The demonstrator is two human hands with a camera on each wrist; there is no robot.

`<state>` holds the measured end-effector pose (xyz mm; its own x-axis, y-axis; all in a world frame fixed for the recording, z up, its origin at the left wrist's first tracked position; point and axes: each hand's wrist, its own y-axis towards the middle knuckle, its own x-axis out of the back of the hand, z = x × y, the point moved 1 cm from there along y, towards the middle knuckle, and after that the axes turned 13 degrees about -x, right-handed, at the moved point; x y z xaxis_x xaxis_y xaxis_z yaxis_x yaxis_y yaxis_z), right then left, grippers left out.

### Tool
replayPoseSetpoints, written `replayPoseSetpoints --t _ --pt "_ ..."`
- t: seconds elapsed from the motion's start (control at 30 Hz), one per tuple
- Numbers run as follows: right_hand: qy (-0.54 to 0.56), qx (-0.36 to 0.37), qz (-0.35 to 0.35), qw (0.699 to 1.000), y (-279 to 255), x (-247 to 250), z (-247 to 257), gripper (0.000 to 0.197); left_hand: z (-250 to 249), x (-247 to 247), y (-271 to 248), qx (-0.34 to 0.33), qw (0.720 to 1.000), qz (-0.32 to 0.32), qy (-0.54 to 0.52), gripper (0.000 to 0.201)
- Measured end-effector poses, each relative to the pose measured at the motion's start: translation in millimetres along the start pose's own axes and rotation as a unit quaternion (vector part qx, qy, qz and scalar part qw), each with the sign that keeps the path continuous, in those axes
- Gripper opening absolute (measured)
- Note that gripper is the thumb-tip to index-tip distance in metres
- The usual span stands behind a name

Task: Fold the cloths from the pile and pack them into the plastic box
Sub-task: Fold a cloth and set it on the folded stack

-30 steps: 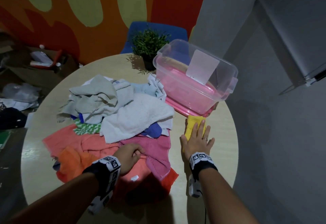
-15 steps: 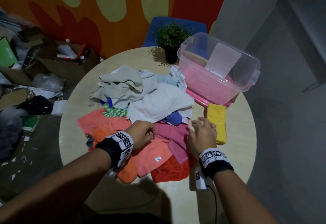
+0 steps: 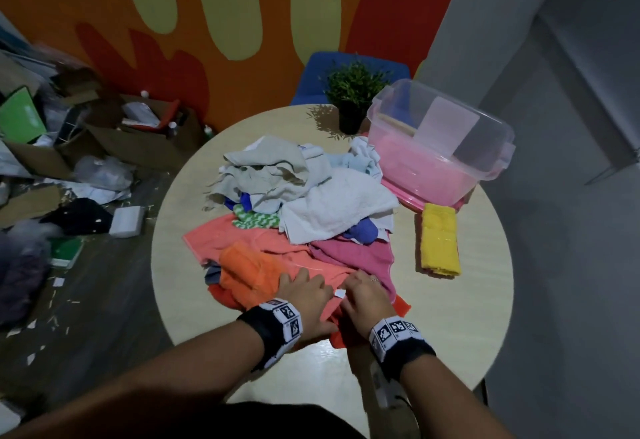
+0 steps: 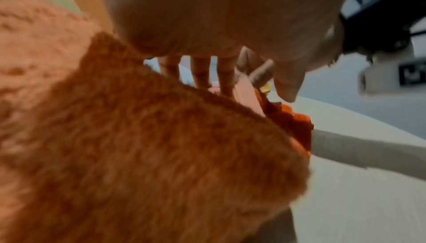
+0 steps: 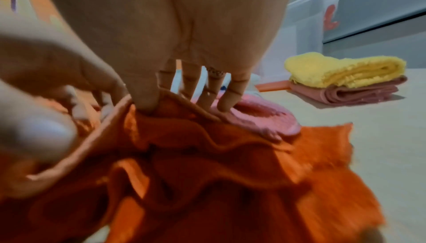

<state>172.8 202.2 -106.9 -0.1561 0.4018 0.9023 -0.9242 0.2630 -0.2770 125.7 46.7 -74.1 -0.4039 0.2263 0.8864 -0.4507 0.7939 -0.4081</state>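
A pile of cloths (image 3: pixel 311 203) lies on the round table (image 3: pixel 457 321). At its near edge a salmon cloth (image 3: pixel 263 248) lies over a red-orange cloth (image 5: pixel 230 174) and beside a pink one (image 3: pixel 353 251). My left hand (image 3: pixel 304 295) rests on the salmon cloth with straight fingers (image 4: pixel 202 75), next to a fuzzy orange cloth (image 4: pixel 161 156). My right hand (image 3: pixel 363 295) pinches the salmon hem between thumb and index finger (image 5: pixel 145 99). The clear plastic box (image 3: pixel 440 141) stands at the far right. A folded yellow cloth (image 3: pixel 440 241) lies in front of it, on a folded pink cloth (image 5: pixel 359 94).
A potted plant (image 3: pixel 353 92) stands behind the pile, left of the box, with a blue chair (image 3: pixel 322 68) behind it. Cardboard boxes and litter (image 3: pixel 69 161) cover the floor to the left. A grey wall runs along the right.
My right hand has left the yellow cloth and come left onto the pile's near edge. My left hand has opened from a fist and slid nearer. The head view has shifted left.
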Motion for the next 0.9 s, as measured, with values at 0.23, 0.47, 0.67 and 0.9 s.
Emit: replayPoseSetpoints --t 0.23,0.47,0.67,0.9 --pt "0.207 -0.023 -0.086 0.974 -7 62 31 0.027 22 46 -3 -0.003 0.953 -0.240 -0.186 0.023" --pt "0.253 -0.032 -0.180 0.950 -14 147 38 0.010 48 127 -14 -0.069 0.879 -0.419 -0.215 0.009" --pt "0.288 -0.021 -0.281 0.915 -22 205 45 0.017 79 167 -16 -0.106 0.930 -0.326 -0.132 0.027" --pt "0.341 -0.016 -0.401 0.850 -23 242 42 0.019 99 187 -25 -0.112 0.927 -0.328 -0.143 0.024"
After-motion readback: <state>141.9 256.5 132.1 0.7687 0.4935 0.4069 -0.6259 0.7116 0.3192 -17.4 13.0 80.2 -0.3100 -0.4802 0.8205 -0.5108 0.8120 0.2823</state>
